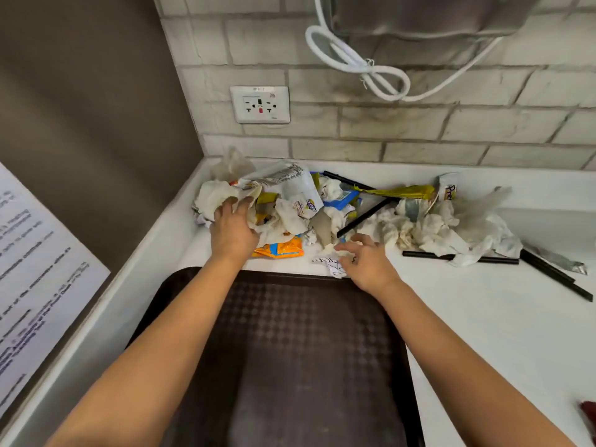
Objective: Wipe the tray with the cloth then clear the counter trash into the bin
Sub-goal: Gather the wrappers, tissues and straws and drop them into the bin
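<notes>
Fingers of both hands spread: left hand (233, 228) on trash pile (290, 201), right hand (366, 262) seemingly touching paper scrap (332, 264).

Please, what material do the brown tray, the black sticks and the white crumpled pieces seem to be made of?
The tray looks like hard plastic with a matte finish; its surface bears a moulded diamond grid. The black sticks seem to be plastic straws: thin, straight, slightly glossy. The white crumpled pieces look like soft paper napkins, with dull, irregular folds.
</notes>
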Tool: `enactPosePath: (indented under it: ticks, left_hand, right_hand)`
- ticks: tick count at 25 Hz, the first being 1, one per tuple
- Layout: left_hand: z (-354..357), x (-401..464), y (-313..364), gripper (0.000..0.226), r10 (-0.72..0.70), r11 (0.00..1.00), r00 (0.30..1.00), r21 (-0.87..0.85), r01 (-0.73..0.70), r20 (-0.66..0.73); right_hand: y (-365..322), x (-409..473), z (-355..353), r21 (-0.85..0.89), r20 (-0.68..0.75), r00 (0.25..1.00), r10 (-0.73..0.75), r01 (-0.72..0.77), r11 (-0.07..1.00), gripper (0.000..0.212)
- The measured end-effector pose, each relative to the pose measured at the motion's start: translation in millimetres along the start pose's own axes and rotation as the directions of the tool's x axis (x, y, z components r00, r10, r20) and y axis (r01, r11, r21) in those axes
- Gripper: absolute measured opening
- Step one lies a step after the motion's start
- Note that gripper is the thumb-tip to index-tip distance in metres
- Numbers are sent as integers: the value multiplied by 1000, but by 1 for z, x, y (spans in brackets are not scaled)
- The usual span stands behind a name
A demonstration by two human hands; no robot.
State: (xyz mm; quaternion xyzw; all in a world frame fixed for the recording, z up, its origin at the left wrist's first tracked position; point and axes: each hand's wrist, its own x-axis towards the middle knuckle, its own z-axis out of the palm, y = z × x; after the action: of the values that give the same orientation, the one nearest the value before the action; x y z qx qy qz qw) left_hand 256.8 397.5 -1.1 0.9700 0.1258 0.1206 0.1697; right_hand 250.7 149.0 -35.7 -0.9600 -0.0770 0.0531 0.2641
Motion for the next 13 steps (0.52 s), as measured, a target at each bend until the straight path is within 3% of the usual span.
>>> enactPosePath:
  ticks: [3, 7, 13]
  left_hand:
    - [12, 23, -8, 78, -7, 983, 996, 184, -10, 92]
    - [17, 38, -22, 60, -24, 970, 999, 244, 15, 31]
    - [-19, 36, -22, 41, -89, 994, 968, -81, 72, -235]
  right_hand:
    - [-1, 19, 12, -90, 131, 989, 69, -58, 994, 47]
    - [0, 32, 17, 42, 75, 994, 75, -78, 996, 37]
    - [5, 27, 17, 145, -4, 995, 97, -95, 985, 25]
